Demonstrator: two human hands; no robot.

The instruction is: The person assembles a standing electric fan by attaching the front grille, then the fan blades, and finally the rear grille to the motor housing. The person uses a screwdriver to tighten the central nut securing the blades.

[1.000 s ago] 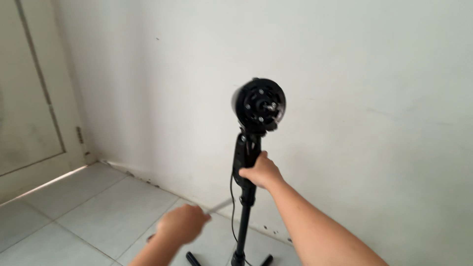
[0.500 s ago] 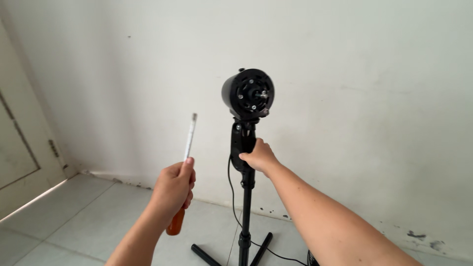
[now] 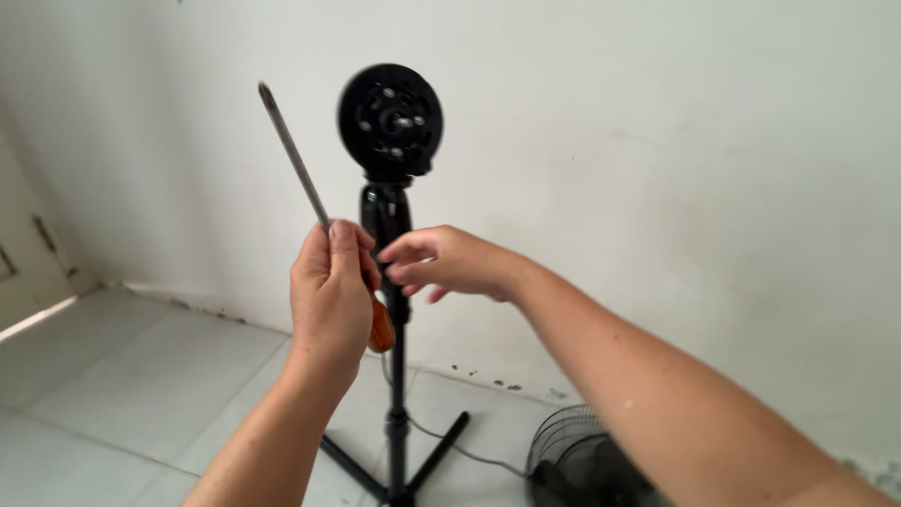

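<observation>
No packages, labels, signs or screens in my view.

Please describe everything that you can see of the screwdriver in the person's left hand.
The screwdriver has a long, thin grey metal shaft and an orange handle, glossy like plastic. The left hand is closed around the handle, so only its lower end shows below the fist. The shaft points up and tilts to the left, its tip high against the white wall. It is held in the air, just left of the black fan stand. The tip's shape is too small to tell.
</observation>
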